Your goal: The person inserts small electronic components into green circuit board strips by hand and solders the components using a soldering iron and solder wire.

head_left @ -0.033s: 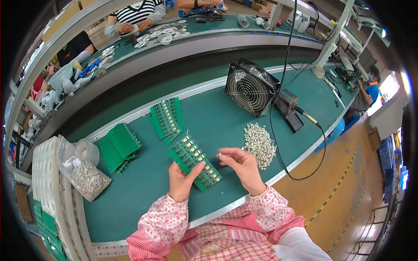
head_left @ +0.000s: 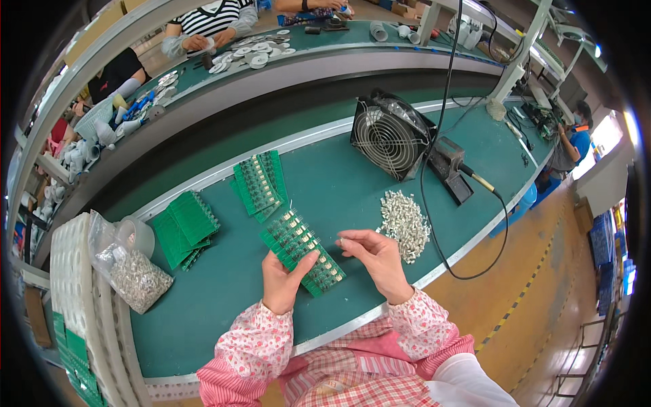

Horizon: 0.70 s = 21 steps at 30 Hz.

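My left hand (head_left: 283, 281) grips a green circuit board panel (head_left: 288, 245) by its near side, thumb on top. A row of small white connectors runs along the panel, with dark parts beside them. To its right, my right hand (head_left: 380, 261) pinches a tiny white connector (head_left: 341, 240) between thumb and forefinger, mostly hidden by the fingertips and apart from the panel. Just beyond that hand lies a loose heap of white connectors (head_left: 405, 227). More panels with white connectors (head_left: 261, 183) rest behind the held one.
Plain green boards (head_left: 186, 227) are stacked at left, near a bag of small parts (head_left: 139, 278) and a tape roll (head_left: 139, 236). A black fan (head_left: 390, 136) and a soldering iron in its stand (head_left: 464, 173) stand at far right, with a hanging cable (head_left: 427, 210). Co-workers sit beyond.
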Each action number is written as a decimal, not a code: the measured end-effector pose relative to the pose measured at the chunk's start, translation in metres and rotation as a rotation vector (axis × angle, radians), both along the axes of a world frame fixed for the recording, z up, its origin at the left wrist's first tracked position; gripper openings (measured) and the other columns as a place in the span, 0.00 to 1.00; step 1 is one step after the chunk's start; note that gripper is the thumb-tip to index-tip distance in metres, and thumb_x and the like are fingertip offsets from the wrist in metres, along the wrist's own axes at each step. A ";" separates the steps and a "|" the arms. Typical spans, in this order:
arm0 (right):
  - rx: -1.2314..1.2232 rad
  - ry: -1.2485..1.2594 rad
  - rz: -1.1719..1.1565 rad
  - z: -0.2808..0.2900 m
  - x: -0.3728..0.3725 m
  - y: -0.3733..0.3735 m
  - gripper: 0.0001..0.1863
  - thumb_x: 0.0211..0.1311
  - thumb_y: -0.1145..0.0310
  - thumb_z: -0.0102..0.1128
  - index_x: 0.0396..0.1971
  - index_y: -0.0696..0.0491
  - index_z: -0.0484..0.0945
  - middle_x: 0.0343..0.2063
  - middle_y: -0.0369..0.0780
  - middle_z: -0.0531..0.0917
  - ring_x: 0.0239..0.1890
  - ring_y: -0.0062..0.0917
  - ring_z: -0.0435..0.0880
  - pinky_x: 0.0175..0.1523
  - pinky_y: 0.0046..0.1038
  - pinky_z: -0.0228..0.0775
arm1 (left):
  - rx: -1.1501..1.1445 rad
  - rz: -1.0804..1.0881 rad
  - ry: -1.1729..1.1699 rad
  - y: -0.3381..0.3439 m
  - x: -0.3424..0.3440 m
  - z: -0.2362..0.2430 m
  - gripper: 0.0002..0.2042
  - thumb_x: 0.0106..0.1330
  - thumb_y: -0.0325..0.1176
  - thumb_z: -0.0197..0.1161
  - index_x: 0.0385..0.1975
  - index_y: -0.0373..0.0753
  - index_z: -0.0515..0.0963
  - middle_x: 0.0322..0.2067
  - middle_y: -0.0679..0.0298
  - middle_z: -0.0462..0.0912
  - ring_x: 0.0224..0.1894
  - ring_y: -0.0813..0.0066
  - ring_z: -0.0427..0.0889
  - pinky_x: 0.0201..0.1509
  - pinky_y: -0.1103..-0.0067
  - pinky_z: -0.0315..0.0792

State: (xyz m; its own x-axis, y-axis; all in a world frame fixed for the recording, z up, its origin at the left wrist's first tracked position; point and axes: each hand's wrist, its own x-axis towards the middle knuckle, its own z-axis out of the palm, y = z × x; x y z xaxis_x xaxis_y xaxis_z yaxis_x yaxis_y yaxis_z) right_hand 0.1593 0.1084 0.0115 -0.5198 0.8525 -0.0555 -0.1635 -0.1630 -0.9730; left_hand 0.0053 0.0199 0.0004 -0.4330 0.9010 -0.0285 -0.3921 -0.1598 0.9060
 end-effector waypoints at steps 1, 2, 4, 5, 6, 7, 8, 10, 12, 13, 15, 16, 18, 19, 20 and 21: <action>-0.007 -0.001 -0.004 -0.002 -0.001 0.000 0.10 0.61 0.72 0.59 0.39 0.61 0.78 0.35 0.38 0.82 0.37 0.16 0.79 0.43 0.19 0.71 | 0.000 0.021 0.013 0.001 0.000 0.000 0.12 0.58 0.21 0.63 0.42 0.34 0.73 0.37 0.63 0.80 0.37 0.79 0.80 0.42 0.81 0.75; 0.025 -0.010 -0.010 -0.004 -0.002 0.000 0.10 0.61 0.72 0.59 0.39 0.61 0.77 0.35 0.38 0.82 0.36 0.16 0.79 0.43 0.19 0.72 | -0.007 0.016 0.013 0.000 0.001 0.000 0.12 0.58 0.21 0.63 0.42 0.34 0.73 0.37 0.63 0.80 0.37 0.79 0.80 0.42 0.81 0.75; 0.054 -0.018 -0.024 -0.007 -0.003 -0.001 0.10 0.61 0.72 0.60 0.38 0.62 0.77 0.34 0.39 0.82 0.36 0.16 0.79 0.43 0.19 0.72 | 0.000 0.033 0.039 0.001 0.001 -0.001 0.12 0.58 0.21 0.63 0.41 0.34 0.73 0.36 0.64 0.80 0.37 0.79 0.80 0.42 0.82 0.74; 0.032 -0.003 0.015 -0.008 -0.004 -0.002 0.09 0.61 0.72 0.59 0.37 0.62 0.76 0.34 0.39 0.82 0.36 0.16 0.79 0.43 0.19 0.72 | -0.005 0.026 0.041 0.001 0.001 -0.001 0.12 0.58 0.21 0.63 0.41 0.34 0.73 0.36 0.64 0.80 0.37 0.79 0.80 0.42 0.82 0.74; 0.012 0.014 0.056 -0.010 -0.005 -0.003 0.09 0.61 0.72 0.59 0.36 0.62 0.76 0.34 0.39 0.82 0.36 0.16 0.78 0.42 0.18 0.72 | -0.010 0.034 0.054 0.000 0.002 -0.001 0.12 0.58 0.21 0.63 0.41 0.34 0.73 0.36 0.64 0.80 0.37 0.80 0.80 0.42 0.82 0.74; 0.008 0.017 0.052 -0.010 -0.007 -0.004 0.09 0.61 0.72 0.59 0.36 0.62 0.76 0.34 0.39 0.82 0.36 0.16 0.78 0.42 0.18 0.72 | -0.015 0.043 0.067 0.000 0.002 0.000 0.12 0.58 0.21 0.63 0.41 0.34 0.73 0.36 0.64 0.80 0.37 0.80 0.79 0.42 0.82 0.74; -0.016 0.043 0.073 -0.010 -0.009 -0.006 0.09 0.61 0.72 0.59 0.36 0.62 0.75 0.34 0.38 0.81 0.36 0.16 0.78 0.42 0.18 0.72 | -0.018 0.039 0.071 0.001 0.002 -0.001 0.12 0.58 0.21 0.63 0.41 0.34 0.73 0.36 0.64 0.80 0.37 0.80 0.79 0.42 0.82 0.74; -0.043 0.068 0.087 -0.008 -0.011 -0.009 0.09 0.61 0.71 0.59 0.35 0.62 0.75 0.33 0.38 0.81 0.36 0.15 0.78 0.42 0.18 0.71 | -0.001 0.044 0.098 0.002 0.003 -0.003 0.11 0.58 0.21 0.63 0.41 0.34 0.73 0.36 0.64 0.80 0.37 0.81 0.79 0.41 0.83 0.74; -0.050 -0.002 0.127 -0.006 -0.013 -0.010 0.09 0.61 0.71 0.59 0.35 0.61 0.74 0.33 0.37 0.80 0.36 0.14 0.77 0.41 0.17 0.71 | -0.004 0.044 0.108 0.001 0.004 -0.004 0.12 0.58 0.21 0.64 0.41 0.34 0.73 0.36 0.65 0.80 0.37 0.81 0.79 0.41 0.83 0.74; -0.053 0.000 0.125 -0.005 -0.013 -0.010 0.09 0.61 0.71 0.59 0.35 0.61 0.74 0.33 0.37 0.80 0.36 0.14 0.77 0.41 0.17 0.71 | -0.003 0.051 0.117 0.000 0.004 -0.005 0.12 0.58 0.21 0.64 0.41 0.34 0.73 0.36 0.65 0.80 0.37 0.81 0.79 0.41 0.83 0.73; -0.084 -0.013 0.124 -0.004 -0.014 -0.011 0.08 0.62 0.69 0.59 0.35 0.59 0.74 0.32 0.33 0.78 0.35 0.13 0.74 0.42 0.17 0.67 | -0.005 0.048 0.132 -0.001 0.005 -0.003 0.12 0.58 0.21 0.64 0.41 0.34 0.74 0.36 0.65 0.80 0.37 0.81 0.79 0.41 0.83 0.73; -0.086 -0.012 0.124 -0.004 -0.014 -0.011 0.08 0.62 0.69 0.59 0.35 0.59 0.74 0.32 0.33 0.78 0.35 0.13 0.74 0.42 0.17 0.67 | -0.004 0.049 0.146 -0.001 0.005 -0.003 0.12 0.58 0.21 0.64 0.41 0.33 0.74 0.36 0.65 0.80 0.37 0.81 0.79 0.41 0.83 0.73; -0.088 -0.031 0.135 -0.003 -0.014 -0.010 0.09 0.62 0.69 0.59 0.35 0.59 0.73 0.33 0.33 0.78 0.36 0.12 0.74 0.42 0.17 0.67 | -0.009 0.055 0.156 0.000 0.005 -0.002 0.12 0.58 0.21 0.64 0.41 0.33 0.74 0.36 0.65 0.80 0.37 0.81 0.79 0.41 0.83 0.73; -0.089 -0.032 0.135 -0.004 -0.015 -0.011 0.09 0.62 0.69 0.59 0.35 0.59 0.73 0.33 0.33 0.78 0.36 0.12 0.74 0.42 0.17 0.67 | -0.013 0.062 0.165 -0.001 0.005 -0.002 0.12 0.58 0.21 0.64 0.41 0.33 0.74 0.36 0.65 0.80 0.37 0.82 0.79 0.41 0.83 0.73; -0.090 -0.023 0.134 -0.005 -0.015 -0.012 0.09 0.62 0.69 0.59 0.36 0.59 0.72 0.32 0.33 0.78 0.35 0.12 0.74 0.42 0.17 0.67 | -0.014 0.062 0.164 -0.001 0.005 -0.002 0.12 0.58 0.21 0.64 0.41 0.33 0.74 0.36 0.65 0.80 0.37 0.82 0.79 0.41 0.83 0.73; -0.090 -0.015 0.131 -0.007 -0.015 -0.012 0.09 0.62 0.69 0.59 0.36 0.59 0.72 0.32 0.33 0.77 0.35 0.12 0.74 0.41 0.17 0.67 | -0.017 0.069 0.191 -0.001 0.006 -0.002 0.12 0.58 0.21 0.64 0.40 0.33 0.74 0.36 0.65 0.80 0.36 0.82 0.79 0.41 0.83 0.73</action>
State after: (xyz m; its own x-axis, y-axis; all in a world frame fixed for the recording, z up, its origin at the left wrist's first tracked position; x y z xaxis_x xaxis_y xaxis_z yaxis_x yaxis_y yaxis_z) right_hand 0.1438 0.0964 0.0045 -0.6246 0.7689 -0.1367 -0.1210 -0.2682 -0.9557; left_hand 0.0114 0.0191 -0.0021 -0.4931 0.8688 0.0449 -0.2016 -0.1644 0.9656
